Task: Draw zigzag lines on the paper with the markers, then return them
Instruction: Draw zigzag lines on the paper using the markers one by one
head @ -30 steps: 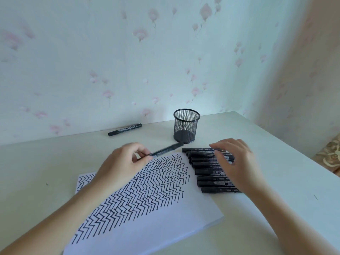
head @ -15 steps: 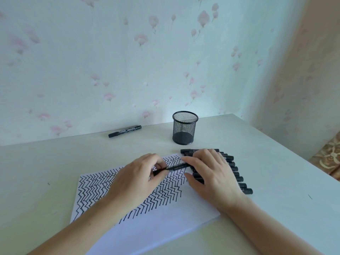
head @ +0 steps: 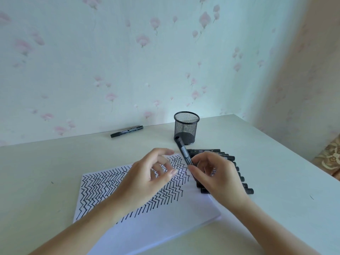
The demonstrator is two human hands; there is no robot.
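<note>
Head view: the right hand (head: 219, 173) pinches a black marker (head: 184, 151) between thumb and fingers near its lower end, so this grip is closed on the marker. The marker rises tilted up and away from the grip, its capped end in front of the base of the mesh pen cup (head: 186, 127). White label print runs along the barrel; it is too small to read. The left hand (head: 150, 173) hovers just left of the grip, fingers loosely curled and holding nothing, over the paper (head: 147, 223). Black zigzag lines cover much of the sheet, which lies on the desk (head: 46, 172) below and left of the grip. Beneath and behind the grip, a row of black markers (head: 239, 173) lies side by side on the desk, touching one another, partly hidden by the right hand. The pen cup stands upright beyond the grip; no contents are discernible through the mesh. A lone marker (head: 127, 131) with an unreadable white label lies well away, far left of the grip, near the wall.
</note>
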